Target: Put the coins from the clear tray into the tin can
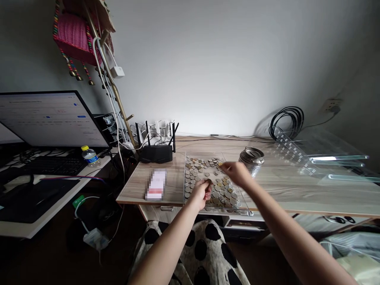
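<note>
Many silver and gold-coloured coins (224, 194) lie spread in a shallow clear tray (248, 209) on the wooden desk. Over the tray's middle, my left hand (200, 194) is closed, with a dark coin (208, 181) showing between thumb and fingers; whether more coins are in the palm is hidden. My right hand (236, 173) reaches across the tray's right side, its fingers pinched at a yellowish coin (221, 164) near the far edge. Right behind that hand stands a silver tin with a lid (252, 155), partly covered by my wrist.
A phone-shaped, pixelated item (156, 184) lies left of the tray. Behind it is a black router (156, 153). Clear acrylic panels (323, 154) and coiled black cable (286, 122) are at right. On the left desk are a monitor (53, 118) and a yellow-capped bottle (90, 156).
</note>
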`<state>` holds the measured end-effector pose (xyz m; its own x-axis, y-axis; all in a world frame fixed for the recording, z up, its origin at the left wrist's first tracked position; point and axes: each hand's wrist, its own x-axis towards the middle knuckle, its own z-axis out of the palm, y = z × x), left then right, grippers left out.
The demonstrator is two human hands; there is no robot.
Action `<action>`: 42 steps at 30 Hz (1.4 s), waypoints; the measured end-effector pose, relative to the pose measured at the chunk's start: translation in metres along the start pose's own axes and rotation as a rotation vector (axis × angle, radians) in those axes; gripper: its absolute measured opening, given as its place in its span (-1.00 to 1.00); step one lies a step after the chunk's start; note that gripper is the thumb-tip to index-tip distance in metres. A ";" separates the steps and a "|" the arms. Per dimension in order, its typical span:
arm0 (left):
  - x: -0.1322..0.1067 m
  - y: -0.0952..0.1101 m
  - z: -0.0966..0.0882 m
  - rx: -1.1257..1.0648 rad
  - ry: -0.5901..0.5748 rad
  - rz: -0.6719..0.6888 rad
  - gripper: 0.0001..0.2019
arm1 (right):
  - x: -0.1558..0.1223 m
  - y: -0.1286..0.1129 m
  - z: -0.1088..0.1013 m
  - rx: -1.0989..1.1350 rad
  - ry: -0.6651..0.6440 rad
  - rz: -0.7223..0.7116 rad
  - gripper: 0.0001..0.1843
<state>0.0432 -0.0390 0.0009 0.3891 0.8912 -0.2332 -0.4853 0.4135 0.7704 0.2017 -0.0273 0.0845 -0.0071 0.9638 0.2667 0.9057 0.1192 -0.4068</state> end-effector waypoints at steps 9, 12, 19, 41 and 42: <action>-0.004 0.004 0.001 -0.103 0.050 -0.082 -0.85 | 0.014 0.017 -0.023 -0.098 0.184 0.150 -0.69; -0.007 0.006 0.003 -0.149 0.023 -0.063 -0.82 | 0.041 0.053 -0.062 -0.283 0.256 0.363 -0.72; -0.003 0.001 0.000 -0.127 0.044 -0.013 -0.99 | 0.048 0.057 -0.062 -0.354 0.269 0.365 -0.74; -0.001 0.004 -0.002 -0.238 -0.027 -0.140 -0.83 | 0.058 0.078 -0.067 -0.088 0.317 0.379 -0.77; -0.001 0.003 -0.003 -0.244 -0.022 -0.141 -0.84 | 0.061 0.082 -0.065 -0.113 0.293 0.407 -0.78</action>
<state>0.0393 -0.0379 0.0021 0.4819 0.8186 -0.3125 -0.5986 0.5680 0.5648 0.3029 0.0255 0.1242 0.4604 0.8172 0.3467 0.8504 -0.2940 -0.4362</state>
